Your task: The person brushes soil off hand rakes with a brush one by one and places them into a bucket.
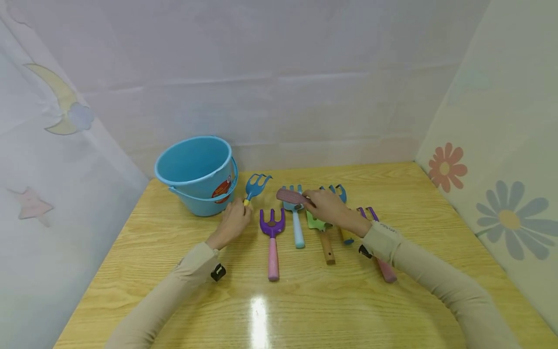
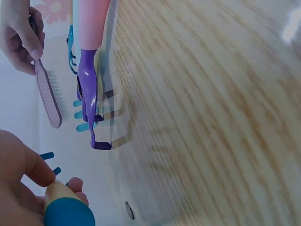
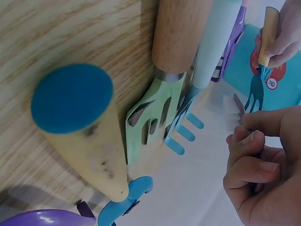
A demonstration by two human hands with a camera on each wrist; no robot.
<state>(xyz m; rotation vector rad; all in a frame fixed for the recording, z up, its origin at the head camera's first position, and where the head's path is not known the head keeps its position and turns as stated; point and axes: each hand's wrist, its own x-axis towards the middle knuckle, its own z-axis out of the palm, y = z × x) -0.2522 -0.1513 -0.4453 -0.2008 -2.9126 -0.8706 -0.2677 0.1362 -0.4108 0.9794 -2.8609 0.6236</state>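
Observation:
My left hand grips the yellow handle of a blue hand fork, just right of a light-blue bucket. The tines point away from me. In my right hand is a pink hairbrush, held by its handle above the row of garden tools. Its bristles face down in the left wrist view, and its head points left. Under the right hand lie a green slotted tool with a wooden handle and a blue rake with a yellow handle, both partly covered.
Between the hands lie a purple fork with a pink handle and a light-blue fork. A purple rake with a pink handle lies partly under the right forearm. The bucket stands at the wooden table's back left. Printed sheets hang around the table.

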